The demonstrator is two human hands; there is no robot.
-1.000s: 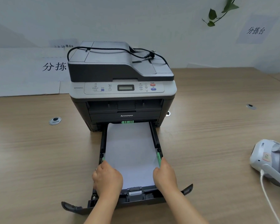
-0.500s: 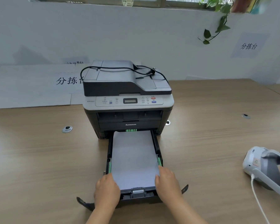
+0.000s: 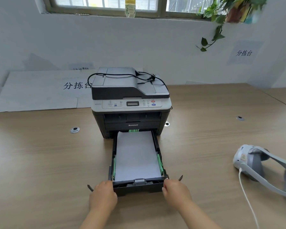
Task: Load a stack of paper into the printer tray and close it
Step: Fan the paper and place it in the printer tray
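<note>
Here's the printer (image 3: 130, 103) sitting mid-table (image 3: 40, 162), a black power cord (image 3: 122, 76) looped across its lid, and its paper tray (image 3: 157, 146) pulled out toward the person from the base of the printer. The stack of paper (image 3: 136, 156) lies flat inside the tray, tucked between the green side guides (image 3: 160, 164), its far edge just at the printer's mouth. Left hand (image 3: 103, 195) is curled around the tray's front left corner, gripping the front panel; right hand (image 3: 176, 190) mirrors it on the front right corner, fingers clasped on the panel's edge. Well off to the right of the printer, a white headset (image 3: 248, 161) with its cable rests on the table. Behind the printer, a white paper sign (image 3: 40, 90) lies against the wall
</note>
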